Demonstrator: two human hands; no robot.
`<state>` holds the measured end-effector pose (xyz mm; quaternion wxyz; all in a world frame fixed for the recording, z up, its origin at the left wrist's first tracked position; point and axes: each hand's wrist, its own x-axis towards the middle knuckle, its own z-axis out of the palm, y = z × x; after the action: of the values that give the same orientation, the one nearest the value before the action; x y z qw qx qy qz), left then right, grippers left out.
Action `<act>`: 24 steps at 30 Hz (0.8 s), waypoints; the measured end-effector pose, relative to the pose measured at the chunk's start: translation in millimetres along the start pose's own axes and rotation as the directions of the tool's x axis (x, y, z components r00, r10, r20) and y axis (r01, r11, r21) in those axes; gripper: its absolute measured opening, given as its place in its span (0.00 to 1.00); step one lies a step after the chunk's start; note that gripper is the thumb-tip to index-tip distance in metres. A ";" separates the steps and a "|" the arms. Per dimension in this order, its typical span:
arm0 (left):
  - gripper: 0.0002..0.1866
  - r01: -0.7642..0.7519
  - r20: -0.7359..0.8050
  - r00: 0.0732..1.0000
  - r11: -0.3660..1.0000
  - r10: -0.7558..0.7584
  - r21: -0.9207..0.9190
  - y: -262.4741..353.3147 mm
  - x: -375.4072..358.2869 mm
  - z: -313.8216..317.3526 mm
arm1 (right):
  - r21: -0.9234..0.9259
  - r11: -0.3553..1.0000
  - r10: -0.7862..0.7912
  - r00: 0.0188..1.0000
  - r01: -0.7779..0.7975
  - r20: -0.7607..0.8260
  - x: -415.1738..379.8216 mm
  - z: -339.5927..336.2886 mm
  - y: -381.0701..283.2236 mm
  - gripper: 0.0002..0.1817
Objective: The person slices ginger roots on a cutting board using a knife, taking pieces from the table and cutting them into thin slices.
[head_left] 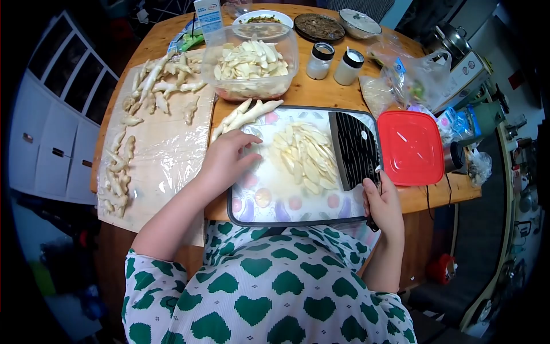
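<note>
A pile of pale ginger slices [306, 155] lies in the middle of the patterned cutting board [258, 198]. My right hand [384, 203] grips the handle of a cleaver [356, 146], whose broad dark blade rests flat over the board's right side, beside the slices. At the board's left edge is my left hand [232, 155], fingers apart and curved, holding nothing. Just beyond it, whole peeled ginger pieces [246, 117] lie across the board's upper left corner. Behind the board stands a clear plastic container [278, 89] heaped with more slices.
On the left, several ginger roots [117, 178] lie on a plastic-covered sheet [166, 155]. A red lid [411, 149] sits right of the board. Two jars [319, 60], a dark pan [319, 27], a glass-lidded dish [360, 23] and plastic bags [421, 80] stand farther back.
</note>
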<state>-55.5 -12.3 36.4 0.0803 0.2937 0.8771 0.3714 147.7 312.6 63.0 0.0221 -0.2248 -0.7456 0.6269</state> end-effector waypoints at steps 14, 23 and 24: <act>0.05 -0.375 0.011 0.925 0.904 0.381 0.204 -4.4 9.3 18.7 | -0.021 0.999 -0.031 1.000 0.031 0.004 -6.3 9.1 -1.5 0.10; 0.08 -0.228 -0.070 0.971 0.974 0.228 0.007 8.4 -2.6 13.9 | -0.048 0.998 -0.040 0.999 0.041 0.019 -6.3 11.6 -3.4 0.10; 0.09 -0.179 -0.082 0.981 0.984 0.176 -0.021 9.1 -2.9 15.8 | -0.060 0.997 -0.042 0.999 0.043 0.017 -6.3 10.3 -5.1 0.10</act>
<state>-43.4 0.6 31.3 0.0158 0.3545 0.8447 0.4007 148.5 300.2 67.2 0.0228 -0.2043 -0.7691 0.6051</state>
